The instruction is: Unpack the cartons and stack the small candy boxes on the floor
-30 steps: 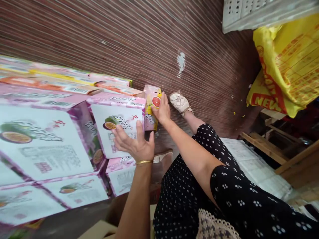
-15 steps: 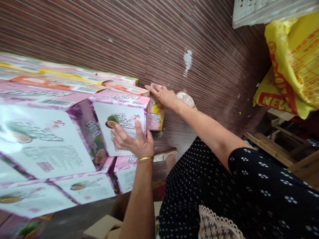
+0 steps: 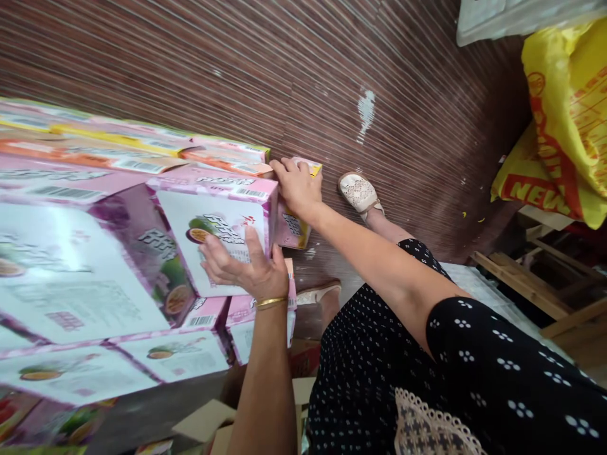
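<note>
My left hand (image 3: 246, 268) lies flat, fingers spread, against the front of a pink and white passion-fruit carton (image 3: 213, 234) at the end of a stack. My right hand (image 3: 296, 186) rests on top of a small pink and yellow grapefruit carton (image 3: 293, 227) standing beside that stack, fingers curled over its upper edge. A gold bangle sits on my left wrist. More pink cartons (image 3: 85, 265) are stacked to the left and below.
Striped brown flooring (image 3: 284, 76) lies behind. My foot in a white shoe (image 3: 359, 193) is beside the small carton. A yellow bag (image 3: 564, 126) and wooden slats (image 3: 521, 284) are at the right. Brown cardboard (image 3: 208, 423) lies at the bottom.
My right hand moved from the small carton's side up onto its top, and the carton was pushed closer against the stack. My left hand stayed on the large carton's front.
</note>
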The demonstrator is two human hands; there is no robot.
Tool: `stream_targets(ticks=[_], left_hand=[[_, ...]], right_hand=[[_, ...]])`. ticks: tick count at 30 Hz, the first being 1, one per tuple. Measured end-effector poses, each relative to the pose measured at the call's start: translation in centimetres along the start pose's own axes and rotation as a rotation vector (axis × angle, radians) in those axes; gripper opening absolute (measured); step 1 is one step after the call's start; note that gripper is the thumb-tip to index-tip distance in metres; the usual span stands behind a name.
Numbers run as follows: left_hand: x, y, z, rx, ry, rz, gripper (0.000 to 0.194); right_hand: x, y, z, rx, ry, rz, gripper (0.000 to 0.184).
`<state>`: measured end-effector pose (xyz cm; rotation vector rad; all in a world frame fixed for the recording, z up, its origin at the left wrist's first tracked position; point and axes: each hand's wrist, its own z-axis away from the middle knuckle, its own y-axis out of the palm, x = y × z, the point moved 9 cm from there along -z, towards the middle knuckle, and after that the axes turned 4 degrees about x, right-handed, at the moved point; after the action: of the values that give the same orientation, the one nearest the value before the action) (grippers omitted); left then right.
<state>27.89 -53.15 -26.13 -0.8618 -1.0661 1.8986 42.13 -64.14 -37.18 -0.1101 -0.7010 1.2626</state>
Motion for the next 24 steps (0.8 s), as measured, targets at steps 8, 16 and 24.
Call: stream_targets(ticks=[8,16,24], left_hand=[[0.5,0.0,-1.3,-0.009,-0.028,0.067,0.067],[0.6,2.4,-1.7,0.088,-0.119,0.196,0.053],[0.9,2.4,-2.3,0.015,-0.152,0.306,0.055]], right_hand=[[0.0,2.1,-3.5,0.091,-0.133,-0.076,0.061],[-7.0,0.7,-4.4,0.211,-0.31,-0.193,0.072],[-8.7,-0.7,2.3,0.265,-0.392,0.207,0.081]])
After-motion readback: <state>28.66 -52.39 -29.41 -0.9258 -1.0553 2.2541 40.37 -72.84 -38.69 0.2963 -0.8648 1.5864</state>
